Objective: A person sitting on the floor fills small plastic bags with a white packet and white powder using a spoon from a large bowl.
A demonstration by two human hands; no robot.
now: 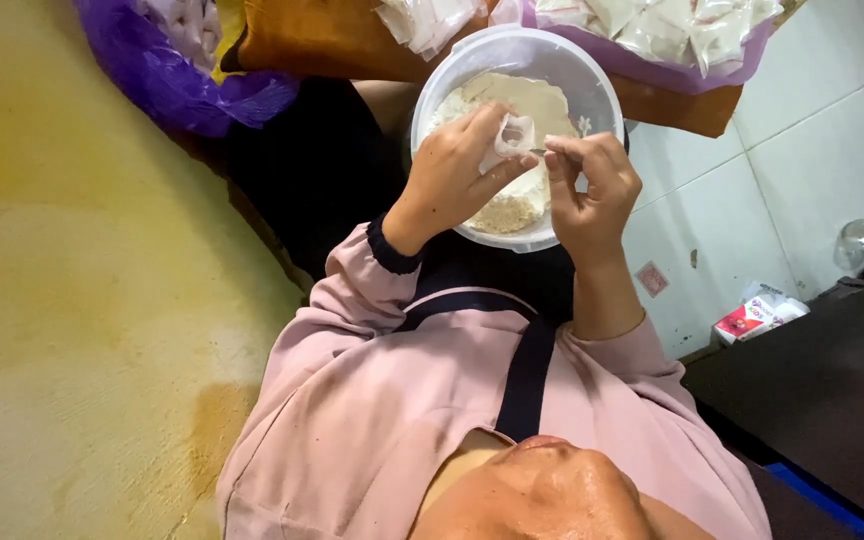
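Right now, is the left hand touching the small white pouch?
Touching. The head view shows the left hand pinching the small white pouch over the white bowl.

Yellowish, stained floor (72,300) fills the left side. White tiled surface (802,150) with thin grout lines on the right. Dark furniture (812,390) sits at lower right with a blue edge (820,500). An orange-brown cloth (312,40) lies along the top. Soft, even light, no hard shadows.
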